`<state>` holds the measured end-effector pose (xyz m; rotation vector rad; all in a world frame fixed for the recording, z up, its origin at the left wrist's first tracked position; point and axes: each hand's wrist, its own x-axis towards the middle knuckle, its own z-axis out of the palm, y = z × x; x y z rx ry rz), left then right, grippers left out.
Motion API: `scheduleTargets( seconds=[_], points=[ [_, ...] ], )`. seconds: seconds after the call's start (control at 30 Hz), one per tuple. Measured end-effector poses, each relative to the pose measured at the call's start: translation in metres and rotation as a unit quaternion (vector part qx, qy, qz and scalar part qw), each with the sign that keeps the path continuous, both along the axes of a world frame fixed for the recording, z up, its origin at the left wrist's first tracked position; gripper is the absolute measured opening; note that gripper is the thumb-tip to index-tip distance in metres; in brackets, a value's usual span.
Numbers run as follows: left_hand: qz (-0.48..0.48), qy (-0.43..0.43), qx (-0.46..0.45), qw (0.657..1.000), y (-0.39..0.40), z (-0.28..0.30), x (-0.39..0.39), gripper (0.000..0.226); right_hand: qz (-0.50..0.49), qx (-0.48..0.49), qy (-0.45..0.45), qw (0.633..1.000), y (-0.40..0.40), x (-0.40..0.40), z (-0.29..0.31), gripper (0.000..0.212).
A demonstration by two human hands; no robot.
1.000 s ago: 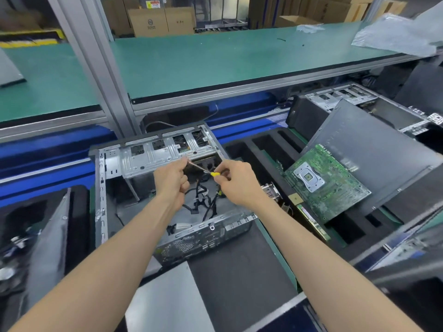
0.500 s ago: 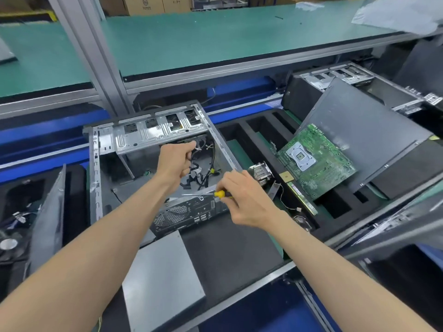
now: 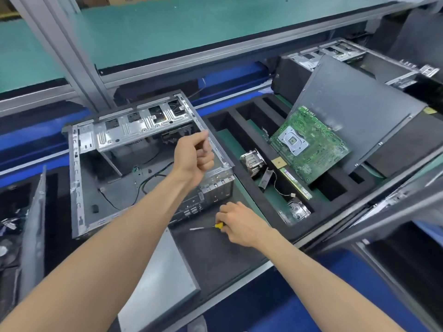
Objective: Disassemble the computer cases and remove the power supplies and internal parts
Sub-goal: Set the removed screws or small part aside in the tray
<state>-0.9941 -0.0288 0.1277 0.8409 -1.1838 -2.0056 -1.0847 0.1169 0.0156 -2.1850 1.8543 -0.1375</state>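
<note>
Open computer case (image 3: 148,168) sits at 10 o'clock of centre, left hand (image 3: 194,158) clenched above its right wall, contents unseen; right hand (image 3: 239,224) grasps screwdriver (image 3: 208,227) at 6 o'clock, whose tip might snag the loose cables (image 3: 153,180).

We see a yellow-handled screwdriver (image 3: 217,226), a green motherboard (image 3: 309,144) with a silver socket, a silver-grey computer case (image 3: 79,168), a black foam tray (image 3: 242,116), and a green bench top (image 3: 191,27)
</note>
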Motion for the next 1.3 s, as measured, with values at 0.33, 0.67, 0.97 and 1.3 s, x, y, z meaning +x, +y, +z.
scheduleTargets(
  seconds=[0.33, 0.67, 0.97, 1.3],
  points=[
    [-0.041, 0.077, 0.009, 0.996, 0.025, -0.001, -0.042, 0.046, -0.435, -0.240, -0.490, 0.716, -0.007, -0.015, 0.032, 0.021],
    [-0.046, 0.029, -0.010, 0.998, 0.061, 0.001, -0.102, 0.053, -0.323, -0.148, -0.912, 0.206, -0.039, -0.048, 0.090, 0.061],
    [-0.074, 0.001, -0.035, 0.997, 0.074, -0.001, -0.120, 0.057, -0.370, -0.188, -0.903, 0.116, -0.034, -0.056, 0.089, 0.072],
    [-0.158, 0.002, -0.022, 0.987, 0.092, 0.002, -0.138, 0.062, -0.450, -0.216, -0.860, 0.106, -0.019, -0.085, 0.070, 0.046]
  ],
)
